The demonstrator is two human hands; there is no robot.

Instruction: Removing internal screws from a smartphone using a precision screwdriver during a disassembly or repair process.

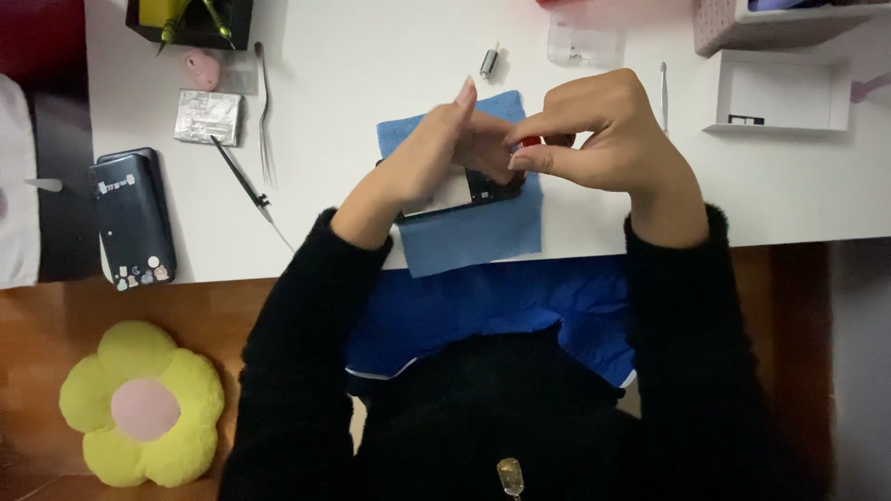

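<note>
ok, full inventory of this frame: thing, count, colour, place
table: 1, white, upper frame
cloth: 1, blue, table front edge, under the hands
flat device: 1, dark, on the cloth
small red part: 1, at the right fingertips
phone: 1, dark, left table edge
foil packet: 1, silver, upper left
tweezers: 1, metal, beside the packet
small cylinder: 1, metal, top centre
box: 1, white, right
flower cushion: 1, yellow and pink, floor
left hand: on the device
right hand: pinching the red part

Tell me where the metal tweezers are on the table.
In the head view, the metal tweezers lie on the white table, left of the blue cloth, between the foil packet and the left hand.
</note>
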